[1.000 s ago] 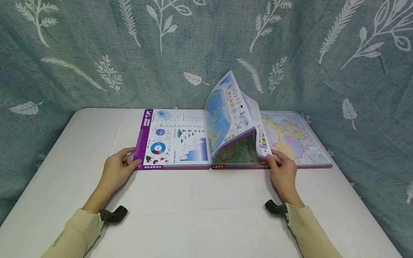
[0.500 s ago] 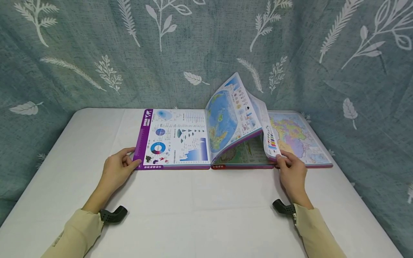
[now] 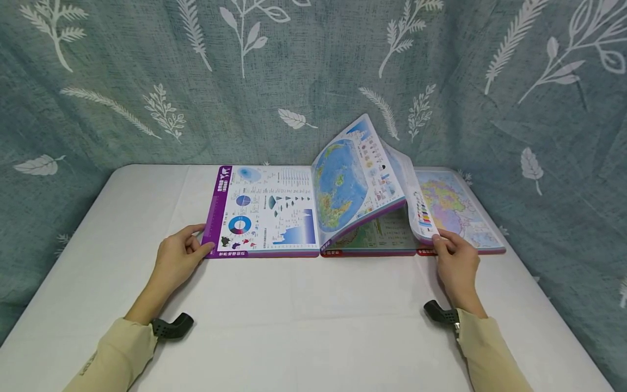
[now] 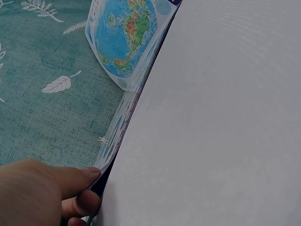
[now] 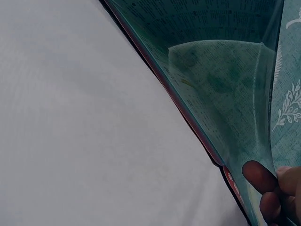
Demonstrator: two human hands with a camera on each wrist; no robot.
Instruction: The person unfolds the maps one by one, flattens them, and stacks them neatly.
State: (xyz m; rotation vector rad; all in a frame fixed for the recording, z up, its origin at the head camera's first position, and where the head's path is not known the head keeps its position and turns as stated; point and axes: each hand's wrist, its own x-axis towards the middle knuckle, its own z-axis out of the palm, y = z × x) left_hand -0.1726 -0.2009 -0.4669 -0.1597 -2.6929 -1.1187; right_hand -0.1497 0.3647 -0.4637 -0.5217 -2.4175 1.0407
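Note:
A fold-out map with glossy printed panels lies across the far side of the table. My left hand (image 3: 177,261) pinches the front corner of its flat left panel (image 3: 289,234), which has a purple border and charts; the left wrist view shows the thumb over that edge. Raised from the centre fold, a blue world-map panel (image 3: 340,182) bends upward, joined to a curled panel (image 3: 416,204). My right hand (image 3: 458,265) pinches the near corner of that curled panel. Beneath lie a dark green panel (image 3: 384,231), partly covered, and a pale map of coloured regions (image 3: 453,207).
The map rests on a white cloth-covered table (image 3: 303,321). Behind it hangs a green curtain (image 3: 274,120) with white leaf prints. Each wrist carries a black camera mount, one at the left (image 3: 173,325) and one at the right (image 3: 441,313).
My right hand has moved rightward, drawing the curled panel's corner with it. The raised world-map panel has leaned further right and lower. The left hand stays in place.

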